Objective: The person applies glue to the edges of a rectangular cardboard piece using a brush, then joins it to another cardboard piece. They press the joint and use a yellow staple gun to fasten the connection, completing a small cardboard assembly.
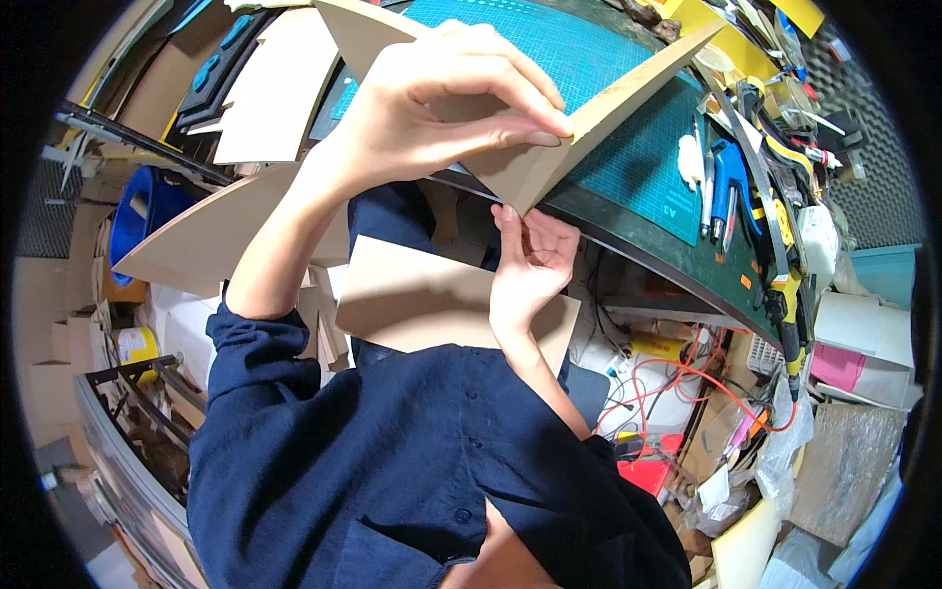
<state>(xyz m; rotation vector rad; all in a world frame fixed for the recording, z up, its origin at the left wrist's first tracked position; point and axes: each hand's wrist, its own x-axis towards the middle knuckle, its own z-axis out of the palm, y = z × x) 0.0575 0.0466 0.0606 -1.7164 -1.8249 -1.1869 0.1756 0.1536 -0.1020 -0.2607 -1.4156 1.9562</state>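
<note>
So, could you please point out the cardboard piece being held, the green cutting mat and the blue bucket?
cardboard piece (628, 93): head view, on its flat upper wing.
green cutting mat (579, 49): head view, on its bare gridded surface.
blue bucket (132, 211): head view, on its outer wall.

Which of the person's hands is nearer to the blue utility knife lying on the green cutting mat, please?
Right, I judge. The right hand sits at the mat's near edge, below-left of the blue utility knife. The left hand pinches the cardboard piece farther left.
</note>
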